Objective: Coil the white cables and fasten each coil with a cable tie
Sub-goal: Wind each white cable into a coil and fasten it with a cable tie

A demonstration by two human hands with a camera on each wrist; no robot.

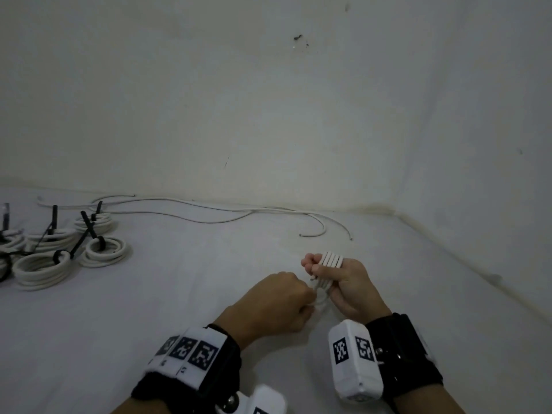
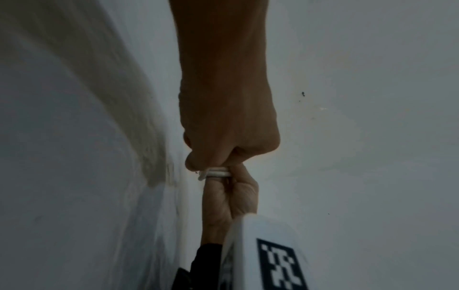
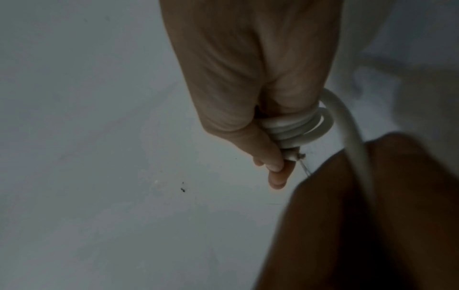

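A white cable [image 1: 330, 259] is wound in several turns round the fingers of my right hand [image 1: 322, 270], which grips the coil above the white surface. In the right wrist view the coil [image 3: 295, 125] sits round the fingers of the right hand [image 3: 273, 166], and the bare wire end pokes out beside them. My left hand [image 1: 298, 297] is a fist just left of the coil and holds the cable's free strand [image 3: 355, 157], which curves over the left hand [image 3: 347, 206]. The left wrist view shows the left hand [image 2: 198, 162] meeting the coil [image 2: 217, 173]. No cable tie is in either hand.
Several white coils [image 1: 103, 252] fastened with black cable ties [image 1: 86, 231] lie at the far left. Loose white cables [image 1: 209, 209] run along the foot of the back wall [image 1: 268, 115]. The surface's edge [image 1: 478, 264] slants down the right side.
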